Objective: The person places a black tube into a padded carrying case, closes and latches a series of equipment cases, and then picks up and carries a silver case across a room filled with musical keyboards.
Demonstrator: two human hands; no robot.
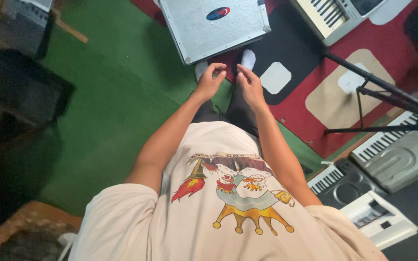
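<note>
Head view, looking straight down the person's front.

Progress: nothing is in hand yet. Both hands are raised in front of the body, above the feet, with no object between them; the metal case (pixel 214 26) lies shut on the floor just beyond the toes, untouched. Any handling of it appears not yet begun.

Left hand (pixel 210 79): fingers curled loosely inward, thumb and forefinger drawn near each other; it holds nothing that shows. Half closed, empty as far as can be told.

Right hand (pixel 251 87): fingers bent gently, palm turned toward the left hand, close beside it but not touching. Empty.

Case: silver, flat, with an oval badge on its lid; it sits where the green carpet (pixel 117 96) meets the red rug (pixel 402 43).

Surroundings: white socks (pixel 248 59) under the hands; a keyboard (pixel 330 14) at the top; a black stand (pixel 378 89) to the right; more keyboards (pixel 383 140) lower right; a printed T-shirt (pixel 228 203) fills the foreground.
</note>
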